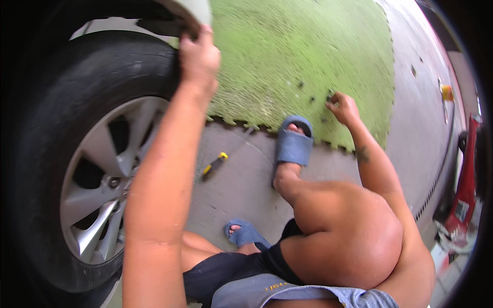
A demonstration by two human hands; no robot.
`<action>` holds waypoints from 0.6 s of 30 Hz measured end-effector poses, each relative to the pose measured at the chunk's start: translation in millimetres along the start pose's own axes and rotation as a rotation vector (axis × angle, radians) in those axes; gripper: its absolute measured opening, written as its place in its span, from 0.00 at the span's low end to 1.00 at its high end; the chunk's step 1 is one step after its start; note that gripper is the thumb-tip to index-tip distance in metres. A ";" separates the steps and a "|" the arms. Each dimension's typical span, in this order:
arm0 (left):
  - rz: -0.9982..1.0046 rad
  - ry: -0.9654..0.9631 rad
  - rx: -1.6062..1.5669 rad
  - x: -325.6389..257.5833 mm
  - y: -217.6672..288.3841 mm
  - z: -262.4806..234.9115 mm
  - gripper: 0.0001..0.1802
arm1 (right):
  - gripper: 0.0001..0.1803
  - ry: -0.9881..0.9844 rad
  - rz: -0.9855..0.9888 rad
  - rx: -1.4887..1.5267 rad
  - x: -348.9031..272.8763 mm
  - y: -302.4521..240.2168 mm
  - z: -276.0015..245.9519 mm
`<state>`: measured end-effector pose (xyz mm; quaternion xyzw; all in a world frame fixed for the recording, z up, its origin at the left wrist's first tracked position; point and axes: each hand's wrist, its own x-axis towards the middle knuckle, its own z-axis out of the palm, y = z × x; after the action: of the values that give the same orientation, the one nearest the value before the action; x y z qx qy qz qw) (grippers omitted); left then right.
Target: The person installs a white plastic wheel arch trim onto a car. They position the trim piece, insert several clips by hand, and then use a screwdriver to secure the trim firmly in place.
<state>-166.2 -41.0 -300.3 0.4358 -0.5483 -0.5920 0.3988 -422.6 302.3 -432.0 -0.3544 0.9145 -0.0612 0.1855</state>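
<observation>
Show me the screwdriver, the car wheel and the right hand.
Screwdriver (221, 159), head view: handle, toward its yellow end.
Car wheel (101, 154), head view: a silver spoke.
Right hand (345, 108), head view: middle of the hand.

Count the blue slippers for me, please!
2. One slipper has its toe over the green mat; the other slipper is lower and further left, on the grey floor, partly hidden by the dark shorts.
</observation>
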 end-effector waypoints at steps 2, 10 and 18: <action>-0.029 -0.059 0.068 -5.0 5.5 2.6 0.31 | 0.16 0.032 0.046 -0.006 -0.4 2.2 6.3; 0.108 -0.038 -0.062 -8.0 -1.2 0.6 0.26 | 0.13 -0.287 0.157 0.830 15.2 -48.9 -45.2; 0.012 -0.095 -0.003 -11.9 8.0 0.3 0.31 | 0.13 -0.642 -0.255 1.751 2.5 -148.9 -91.7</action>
<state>-163.0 -30.3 -291.4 0.4032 -0.5684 -0.6103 0.3767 -366.2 188.5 -311.8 -0.1861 0.4027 -0.6461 0.6210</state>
